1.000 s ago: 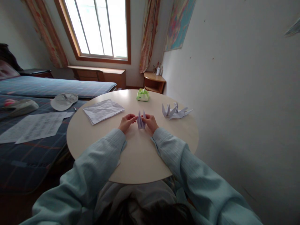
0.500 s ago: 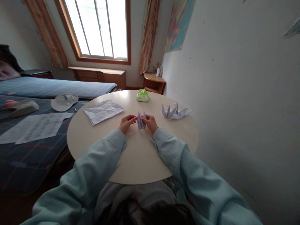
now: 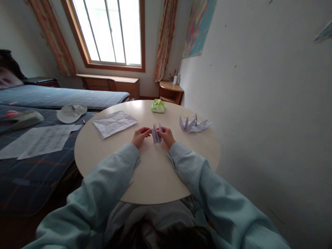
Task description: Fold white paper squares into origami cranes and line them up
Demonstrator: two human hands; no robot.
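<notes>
Between my hands, above the middle of the round table (image 3: 155, 180), is a pale lilac folded paper (image 3: 156, 136) with two upright points. My right hand (image 3: 167, 136) pinches it from the right side. My left hand (image 3: 141, 135) is closed at its left edge, thumb and fingertips against the paper. Finished-looking paper cranes (image 3: 195, 124) stand in a cluster to the right of my right hand. A creased sheet of paper (image 3: 115, 123) lies flat to the left, beyond my left hand.
A green tissue pack (image 3: 158, 106) sits near the table's far edge. On the bed (image 3: 46, 173) at left lie printed sheets (image 3: 43, 140) and a light cap (image 3: 72, 113). A white wall (image 3: 259, 114) rises close on the right.
</notes>
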